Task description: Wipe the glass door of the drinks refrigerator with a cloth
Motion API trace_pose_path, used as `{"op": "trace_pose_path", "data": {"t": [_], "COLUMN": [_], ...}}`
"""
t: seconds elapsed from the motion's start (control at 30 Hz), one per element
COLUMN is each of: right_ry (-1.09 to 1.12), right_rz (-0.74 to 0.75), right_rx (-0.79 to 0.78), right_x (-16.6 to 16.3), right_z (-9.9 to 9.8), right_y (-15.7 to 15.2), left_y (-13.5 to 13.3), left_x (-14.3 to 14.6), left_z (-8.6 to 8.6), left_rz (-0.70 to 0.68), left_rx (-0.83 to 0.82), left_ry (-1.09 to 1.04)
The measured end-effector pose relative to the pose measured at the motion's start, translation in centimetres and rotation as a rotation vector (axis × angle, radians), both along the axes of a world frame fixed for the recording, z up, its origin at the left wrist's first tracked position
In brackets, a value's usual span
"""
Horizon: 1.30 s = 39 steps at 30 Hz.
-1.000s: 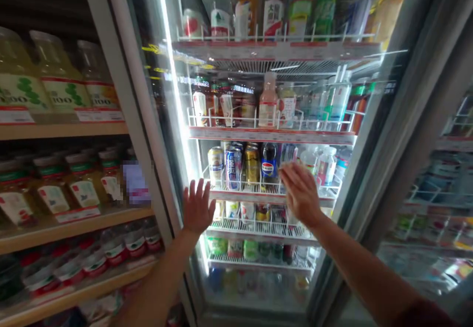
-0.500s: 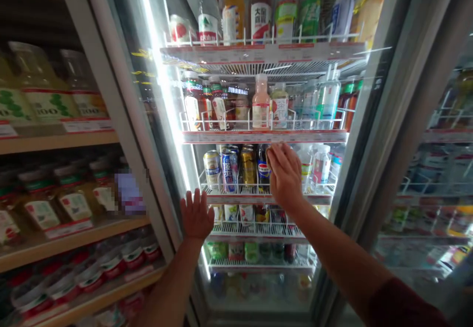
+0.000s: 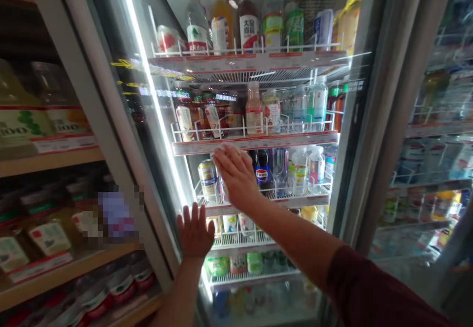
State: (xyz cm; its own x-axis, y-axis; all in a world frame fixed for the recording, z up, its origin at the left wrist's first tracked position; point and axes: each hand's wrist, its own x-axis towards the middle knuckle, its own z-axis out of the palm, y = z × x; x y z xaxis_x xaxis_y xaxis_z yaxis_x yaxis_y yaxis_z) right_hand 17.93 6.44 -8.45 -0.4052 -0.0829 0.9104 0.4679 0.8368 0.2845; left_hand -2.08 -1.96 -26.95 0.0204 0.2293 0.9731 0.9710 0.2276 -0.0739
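Observation:
A tall cooler with a glass door (image 3: pixel 236 272) stands in front of me, with reflections lying across the glass. My left hand (image 3: pixel 195 232) rests open near the door's left side, fingers spread. My right hand (image 3: pixel 236 174) lies against the glass at mid-height with its fingers pressed together. What is under those fingers is hidden. Behind the right hand, partly covered by it, are drink cans such as a gold and white can (image 3: pixel 207 179). A dark cola bottle (image 3: pixel 262 169) shows just right of this hand.
Drink bottles line the cooler's upper shelf (image 3: pixel 244 62) and the shelf below it (image 3: pixel 288 141). At the left, wooden shelves (image 3: pixel 55 162) hold juice bottles. A metal door frame (image 3: pixel 373 120) divides this cooler from another glass-fronted one at the right.
My right hand has swept left across the glass, from beside the cola bottle to in front of the cans. My left hand stays in nearly the same place. The view has shifted slightly.

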Motion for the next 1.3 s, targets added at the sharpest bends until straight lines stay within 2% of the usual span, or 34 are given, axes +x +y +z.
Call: {"op": "trace_pose_path", "data": {"t": [0.1, 0.17, 0.27, 0.33, 0.4, 0.47, 0.53, 0.6, 0.7, 0.73, 0.77, 0.83, 0.9, 0.97, 1.03, 1.13, 1.2, 1.23, 1.3], "right_ry": [-0.257, -0.326, -0.152, -0.087, -0.192, -0.384, -0.447, -0.361, -0.078, 0.004, 0.061, 0.077, -0.032, -0.167, -0.151, 0.198, 0.405, 0.454, 0.424], "right_rz": [0.109, 0.167, 0.137, 0.111, 0.133, 0.200, 0.211, 0.181, 0.062, 0.026, 0.002, -0.011, 0.025, 0.074, 0.059, -0.004, -0.024, -0.034, -0.033], "right_rx": [0.176, 0.226, 0.089, 0.006, 0.051, 0.204, 0.278, 0.269, 0.140, 0.095, 0.061, 0.024, 0.055, 0.145, 0.125, -0.009, -0.036, -0.054, -0.079], "right_x": [-2.3, -2.7, -2.4, -2.7, -3.5, -3.9, -3.3, -1.6, 1.6, 2.3, 2.8, 3.1, 3.2, 4.4, 6.7, 10.7, 11.8, 11.6, 10.2], "right_z": [-1.4, -1.2, 0.9, 1.4, 0.0, -2.5, -4.2, -3.9, -1.6, -1.4, -1.8, -4.3, -8.0, -10.6, -10.6, -7.6, -6.6, -7.0, -9.5], "right_y": [-1.1, -1.2, -0.8, -1.1, -1.7, -2.3, -2.1, -1.1, 0.7, 1.0, 1.1, 0.8, 0.2, 0.2, 1.4, 4.2, 5.3, 5.3, 4.3], "left_y": [0.5, 0.9, 1.2, 1.3, 1.2, 1.1, 0.8, 0.5, 0.1, 0.1, 0.1, 0.2, 0.3, 0.4, 0.4, 0.4, 0.5, 0.5, 0.7], "left_x": [-0.4, -0.6, -0.9, -1.0, -1.0, -1.0, -0.7, -0.3, 0.3, 0.4, 0.4, 0.2, 0.0, 0.0, 0.0, 0.2, 0.2, 0.2, 0.1], "left_z": [-0.5, -0.9, -1.7, -2.2, -2.5, -2.4, -2.0, -1.3, -0.4, -0.3, -0.2, -0.3, -0.5, -0.7, -0.8, -0.6, -0.6, -0.5, -0.5], "left_rz": [-0.030, -0.045, -0.059, -0.069, -0.071, -0.063, -0.042, -0.038, -0.060, -0.072, -0.085, -0.109, -0.104, -0.081, -0.071, -0.052, -0.025, -0.014, -0.006], "left_rx": [0.066, 0.105, 0.121, 0.132, 0.148, 0.163, 0.173, 0.164, 0.150, 0.152, 0.155, 0.163, 0.162, 0.148, 0.144, 0.159, 0.165, 0.171, 0.185], "left_ry": [0.006, -0.008, -0.075, -0.122, -0.165, -0.178, -0.150, -0.121, -0.132, -0.142, -0.152, -0.173, -0.175, -0.172, -0.170, -0.152, -0.121, -0.113, -0.113]}}
